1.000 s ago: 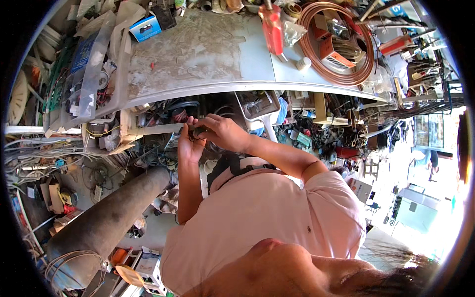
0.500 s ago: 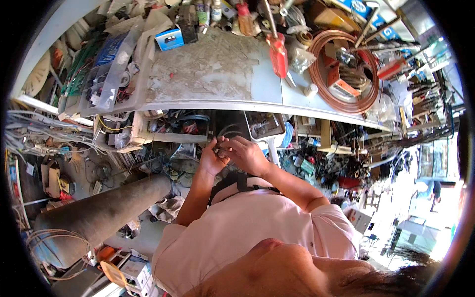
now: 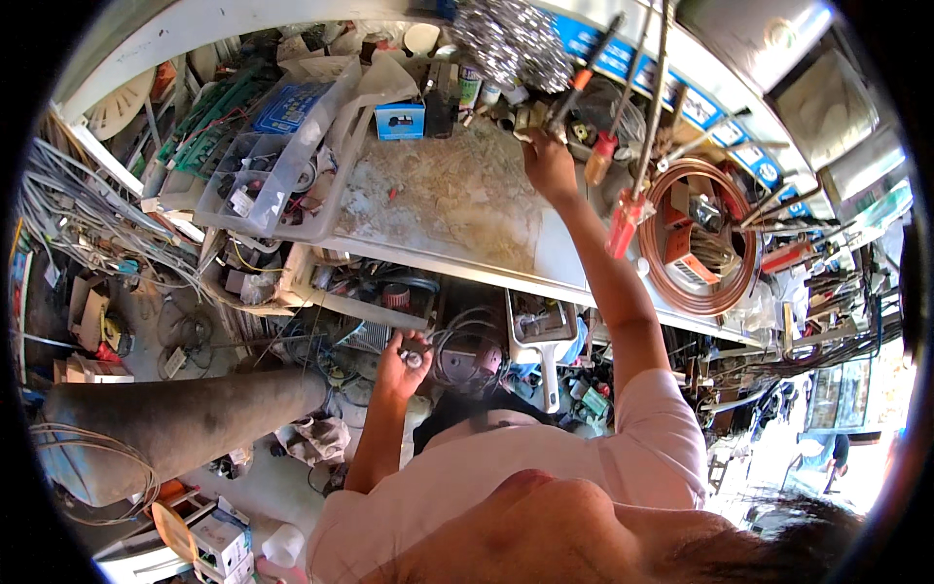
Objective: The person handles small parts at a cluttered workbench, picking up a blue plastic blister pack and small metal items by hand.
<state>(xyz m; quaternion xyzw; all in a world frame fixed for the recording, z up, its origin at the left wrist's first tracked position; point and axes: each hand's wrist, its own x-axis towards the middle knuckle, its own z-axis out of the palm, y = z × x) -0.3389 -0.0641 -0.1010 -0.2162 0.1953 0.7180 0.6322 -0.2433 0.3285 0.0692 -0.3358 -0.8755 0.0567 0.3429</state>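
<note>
My left hand [image 3: 401,367] is held low in front of the bench, fingers curled round a small round metal part [image 3: 413,359]. My right arm stretches over the bench top to its back. There my right hand [image 3: 551,165] has its fingers bent together among the crowded items; what they hold, if anything, I cannot make out. The lower end of a long tool with a black and orange handle [image 3: 582,80] meets that hand. Screwdrivers with red handles [image 3: 626,222] hang to the right of my forearm.
A coil of copper tubing [image 3: 671,294] lies at the bench's right. A clear compartment box [image 3: 261,209] and a small blue box [image 3: 399,122] stand at its left and back. Below are a white-handled tray [image 3: 550,350] and an open drawer [image 3: 365,310]. A large cylinder [image 3: 195,419] lies on the floor.
My hands were together in front of the bench. The right has parted from the left and reached to the bench's back; the left keeps hold of the round metal part. The view has shifted.
</note>
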